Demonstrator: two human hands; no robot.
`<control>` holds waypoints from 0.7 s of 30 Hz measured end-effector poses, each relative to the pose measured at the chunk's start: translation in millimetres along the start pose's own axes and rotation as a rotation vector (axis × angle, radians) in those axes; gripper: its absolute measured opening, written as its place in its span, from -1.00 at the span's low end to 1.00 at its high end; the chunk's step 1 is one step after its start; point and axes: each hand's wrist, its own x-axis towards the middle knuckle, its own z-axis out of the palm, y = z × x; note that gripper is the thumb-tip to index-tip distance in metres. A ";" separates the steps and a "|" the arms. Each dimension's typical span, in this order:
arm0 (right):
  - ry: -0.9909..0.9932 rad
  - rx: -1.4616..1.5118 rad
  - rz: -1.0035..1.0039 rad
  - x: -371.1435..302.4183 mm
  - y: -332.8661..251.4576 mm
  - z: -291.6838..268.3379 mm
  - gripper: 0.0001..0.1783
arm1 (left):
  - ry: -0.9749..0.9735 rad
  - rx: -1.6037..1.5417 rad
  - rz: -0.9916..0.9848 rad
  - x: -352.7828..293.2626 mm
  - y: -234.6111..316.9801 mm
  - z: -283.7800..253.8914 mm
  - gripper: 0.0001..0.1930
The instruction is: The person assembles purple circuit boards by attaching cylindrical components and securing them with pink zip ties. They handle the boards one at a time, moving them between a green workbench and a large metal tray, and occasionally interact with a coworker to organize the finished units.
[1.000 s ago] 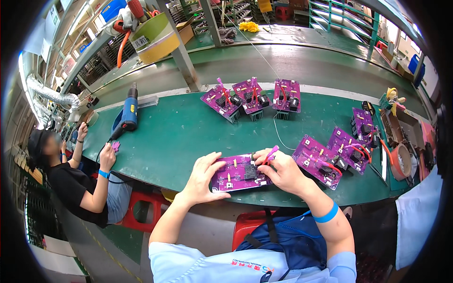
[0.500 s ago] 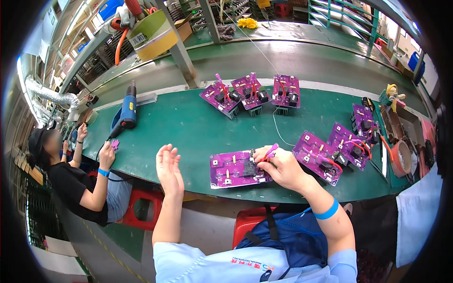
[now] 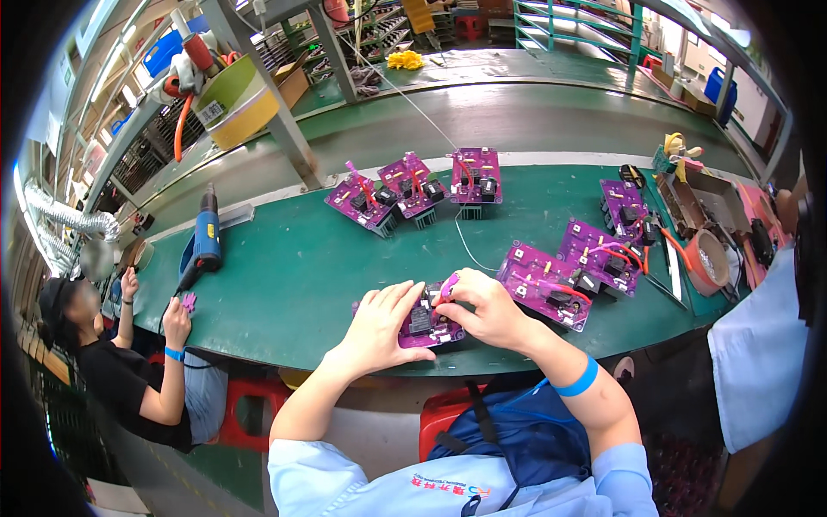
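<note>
- The green surface (image 3: pixel 293 258) is carrying a purple circuit board (image 3: pixel 442 329) at its near edge
- The left hand (image 3: pixel 379 332), lifted clear a moment ago, is now holding across the board, probably steadying it
- The right hand (image 3: pixel 488 310) is pinching its purple-sleeved lead (image 3: pixel 449 286)

Single head-worn fisheye looked down and forward over the table (image 3: pixel 293 267); left hand (image 3: pixel 375 331) and right hand (image 3: pixel 488 308) sat close.
</note>
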 end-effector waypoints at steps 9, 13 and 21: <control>0.058 0.101 0.026 2.0 8.9 10.5 -0.86 | 0.029 0.038 0.006 5.2 3.2 0.1 -0.17; 0.086 -0.165 0.015 2.8 -5.0 4.7 -0.84 | 0.044 0.058 -0.001 5.8 5.3 3.9 -0.20; 0.146 0.045 -0.036 -1.2 1.1 28.9 -0.86 | 0.025 0.034 0.006 4.7 5.2 7.8 -0.45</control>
